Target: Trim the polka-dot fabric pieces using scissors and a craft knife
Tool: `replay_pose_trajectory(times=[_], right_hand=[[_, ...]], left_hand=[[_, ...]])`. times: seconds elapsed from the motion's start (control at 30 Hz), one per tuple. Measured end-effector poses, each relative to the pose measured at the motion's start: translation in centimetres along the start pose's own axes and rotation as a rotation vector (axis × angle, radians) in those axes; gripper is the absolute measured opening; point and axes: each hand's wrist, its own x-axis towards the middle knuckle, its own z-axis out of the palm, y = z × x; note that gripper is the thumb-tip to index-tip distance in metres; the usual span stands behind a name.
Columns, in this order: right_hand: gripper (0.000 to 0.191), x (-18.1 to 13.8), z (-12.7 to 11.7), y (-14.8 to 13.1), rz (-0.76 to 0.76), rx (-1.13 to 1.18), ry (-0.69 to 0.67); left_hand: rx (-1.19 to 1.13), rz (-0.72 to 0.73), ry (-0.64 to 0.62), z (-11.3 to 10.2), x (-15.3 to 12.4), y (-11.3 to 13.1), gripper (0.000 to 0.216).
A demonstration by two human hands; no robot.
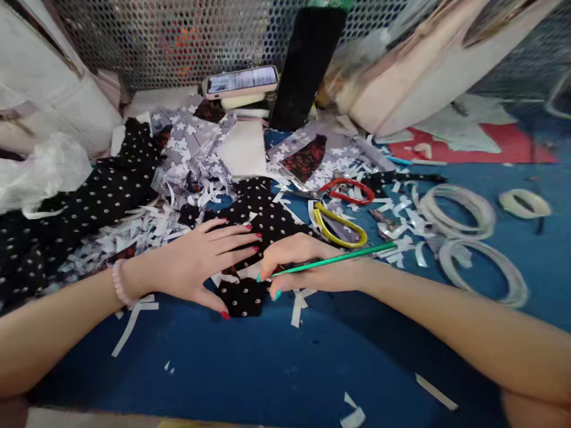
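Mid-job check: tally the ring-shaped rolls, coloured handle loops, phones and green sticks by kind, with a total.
Large ring-shaped rolls: 2
Small ring-shaped roll: 1
Red handle loop: 1
Yellow handle loop: 1
Phone: 1
Green stick: 1
Total: 7

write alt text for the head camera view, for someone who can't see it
The left hand lies spread over black dotted fabric while the right hand holds a thin green stick. On the blue table around them lie scissors, white strips and pale rings; a phone rests behind.
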Motion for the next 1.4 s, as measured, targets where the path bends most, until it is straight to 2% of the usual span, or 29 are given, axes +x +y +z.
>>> replay_pose_trajectory(times=[0.13, 0.4, 0.93, 1.1, 1.27, 1.4], right_hand=[[0.020, 0.0, -0.1, -0.3, 0.042, 0.007, -0.020], [0.017, 0.2, -0.4, -1.0, 0.022, -0.025, -0.038], [0.028, -0.3, -0.9, -2.3, 0.107, -0.208, -0.115], [0.033, -0.4, -1.0, -2.7, 0.063, -0.271, -0.124], [0.027, -0.4, -1.3, -2.1, 0.015, -0.217, 0.018], [0.024, 0.4, -0.5, -1.1, -0.089, -0.111, -0.040]], left_hand=[[-0.014, -0.001, 0.013, -0.2, -0.1, 0.2, 0.093], [-0.015, -0.004, 0.016, -0.1, -0.1, 0.1, 0.092], [0.003, -0.006, 0.022, -0.1, -0.2, 0.2, 0.094], [0.000, -0.007, 0.022, 0.0, -0.3, 0.3, 0.094], [-0.009, -0.011, 0.014, 0.0, -0.2, 0.3, 0.094], [-0.023, -0.010, -0.012, -0.1, 0.0, 0.3, 0.095]])
